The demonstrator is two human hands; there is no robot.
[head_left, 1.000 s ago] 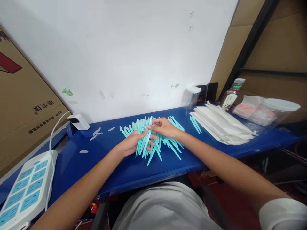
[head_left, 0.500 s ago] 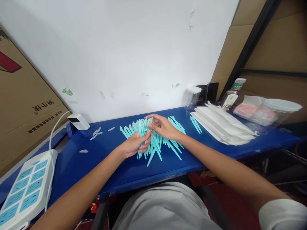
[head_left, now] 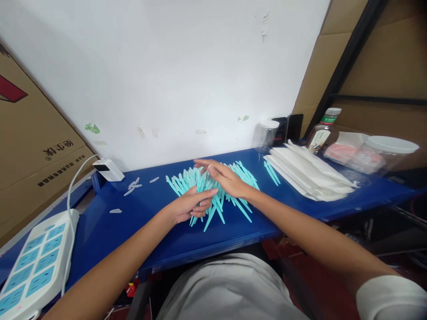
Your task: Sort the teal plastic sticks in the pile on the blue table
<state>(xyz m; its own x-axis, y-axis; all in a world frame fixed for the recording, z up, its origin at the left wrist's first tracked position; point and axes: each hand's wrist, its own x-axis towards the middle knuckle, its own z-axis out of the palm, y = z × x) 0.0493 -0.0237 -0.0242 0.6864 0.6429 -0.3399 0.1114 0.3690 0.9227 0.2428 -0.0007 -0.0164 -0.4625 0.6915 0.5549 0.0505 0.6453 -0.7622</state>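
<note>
My left hand (head_left: pixel 191 205) is closed around a bundle of slim turquoise eyebrow razors (head_left: pixel 201 183), held roughly upright. Over the tops of the bundle reaches my right hand (head_left: pixel 225 178), its fingers stretched out and the thumb apart; I see nothing gripped in it. Beneath and behind both hands lies a spread pile of the same razors (head_left: pixel 246 212), partly hidden by them. Several small clear blade caps (head_left: pixel 133 185) lie to the left on the blue table (head_left: pixel 143 240). A few razors (head_left: pixel 272 173) lie apart on the right.
White paper sleeves (head_left: pixel 310 173) are stacked at the right, with a bottle (head_left: pixel 322 133), a clear jar (head_left: pixel 267 135) and a larger white-lidded tub (head_left: pixel 390 151) behind and beside them. At the left are a power strip (head_left: pixel 40 253) and a white plugged-in device (head_left: pixel 109 170). A wall closes the back.
My right hand's fingers have straightened and spread above the bundle, where they were curled at its top. My left hand still grips the razors, its thumb now stretched further right.
</note>
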